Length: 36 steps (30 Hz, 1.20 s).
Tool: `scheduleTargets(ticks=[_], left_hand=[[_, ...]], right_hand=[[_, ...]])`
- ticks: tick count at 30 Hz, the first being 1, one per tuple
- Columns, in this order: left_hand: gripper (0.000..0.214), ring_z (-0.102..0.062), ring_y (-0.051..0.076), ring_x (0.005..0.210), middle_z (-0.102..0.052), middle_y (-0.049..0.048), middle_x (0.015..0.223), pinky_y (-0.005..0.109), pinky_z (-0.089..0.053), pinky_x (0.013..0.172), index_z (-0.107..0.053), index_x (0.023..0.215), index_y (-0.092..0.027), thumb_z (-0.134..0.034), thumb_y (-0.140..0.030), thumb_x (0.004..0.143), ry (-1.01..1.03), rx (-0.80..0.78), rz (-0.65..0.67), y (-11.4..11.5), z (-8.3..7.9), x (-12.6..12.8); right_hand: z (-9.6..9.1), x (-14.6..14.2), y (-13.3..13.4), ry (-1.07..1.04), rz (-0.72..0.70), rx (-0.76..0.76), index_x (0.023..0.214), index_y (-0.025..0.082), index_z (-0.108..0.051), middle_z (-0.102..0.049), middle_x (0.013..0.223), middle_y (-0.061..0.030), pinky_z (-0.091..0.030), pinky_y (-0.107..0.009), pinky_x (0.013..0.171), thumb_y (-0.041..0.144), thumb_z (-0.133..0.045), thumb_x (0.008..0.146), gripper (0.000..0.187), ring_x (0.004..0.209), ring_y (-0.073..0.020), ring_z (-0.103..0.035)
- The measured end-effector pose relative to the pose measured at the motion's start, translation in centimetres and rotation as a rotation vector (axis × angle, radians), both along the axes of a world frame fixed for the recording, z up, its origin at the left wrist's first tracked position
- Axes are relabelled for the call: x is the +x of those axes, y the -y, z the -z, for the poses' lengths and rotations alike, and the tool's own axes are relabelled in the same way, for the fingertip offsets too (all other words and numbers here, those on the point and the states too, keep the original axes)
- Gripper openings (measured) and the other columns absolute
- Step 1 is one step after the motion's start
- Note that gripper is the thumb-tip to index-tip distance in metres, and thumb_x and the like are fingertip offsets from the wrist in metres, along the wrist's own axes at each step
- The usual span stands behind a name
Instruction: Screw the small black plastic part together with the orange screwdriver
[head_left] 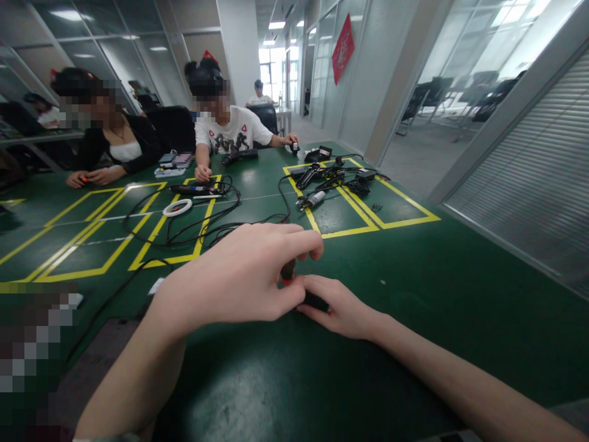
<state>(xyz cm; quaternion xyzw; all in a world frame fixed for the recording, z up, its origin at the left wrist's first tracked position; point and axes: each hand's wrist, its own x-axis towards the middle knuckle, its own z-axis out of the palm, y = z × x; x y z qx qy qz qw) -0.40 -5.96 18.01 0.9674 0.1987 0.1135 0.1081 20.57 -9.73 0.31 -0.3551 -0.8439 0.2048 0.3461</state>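
Note:
In front of me, just above the green table, my two hands meet. My left hand (248, 270) comes in from the left and curls its fingers and thumb around a dark handle with a red-orange band (288, 271). Most of that handle is hidden behind the fingers, so its kind does not show. My right hand (343, 305) pinches a small black piece (316, 301) between thumb and fingers, close against the left thumb. Whether the black piece and the banded handle are joined, I cannot tell.
Beyond my hands, black cables (221, 230), a white ring (177, 208) and a silver-bodied tool (315, 199) lie on the green table (460, 294) among yellow tape outlines. Two people sit across it; a black power tool (240, 157) lies before one. A pixelated patch covers the lower left.

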Motion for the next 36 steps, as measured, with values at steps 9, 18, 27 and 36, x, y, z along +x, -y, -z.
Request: scheduleTargets(ticks=[9,18,27,36], left_hand=[[0.015,-0.063,0.016,0.075,-0.069,0.0021,0.088,0.024,-0.044,0.066,-0.064,0.098,-0.020,-0.056,-0.013,0.087,0.021,-0.001,-0.029,-0.6,0.0,-0.5],[0.026,-0.063,0.018,0.085,-0.067,0.0042,0.101,0.025,-0.048,0.071,-0.066,0.107,-0.021,-0.059,-0.012,0.083,-0.004,-0.007,-0.058,-0.5,-0.1,-1.0],[0.022,-0.068,0.018,0.087,-0.074,0.0048,0.100,0.025,-0.050,0.074,-0.069,0.111,-0.020,-0.060,-0.014,0.091,0.034,-0.007,-0.045,-1.1,0.3,-0.5],[0.028,-0.062,0.016,0.081,-0.067,0.0037,0.101,0.024,-0.045,0.067,-0.067,0.108,-0.020,-0.058,-0.011,0.083,-0.018,-0.006,-0.043,-0.7,-0.1,-0.7]], right_hand=[[-0.2,-0.1,-0.1,0.017,0.002,0.013,0.129,0.018,-0.063,-0.075,0.121,-0.0149,-0.060,-0.043,0.097,0.018,-0.067,0.094,0.035,0.113,-0.0264,-0.073],[-0.3,-0.2,0.1,0.021,0.030,-0.002,0.130,0.018,-0.062,-0.075,0.121,-0.0141,-0.060,-0.043,0.097,0.018,-0.066,0.093,0.037,0.112,-0.0269,-0.073],[0.0,0.0,-0.2,0.035,0.025,0.009,0.134,0.016,-0.061,-0.076,0.115,-0.0139,-0.060,-0.042,0.092,0.021,-0.067,0.093,0.041,0.105,-0.0263,-0.072],[0.1,0.3,-1.3,0.153,0.003,0.149,0.111,0.016,-0.069,-0.077,0.096,-0.0111,-0.055,-0.034,0.076,0.032,-0.071,0.093,0.024,0.088,-0.0240,-0.071]])
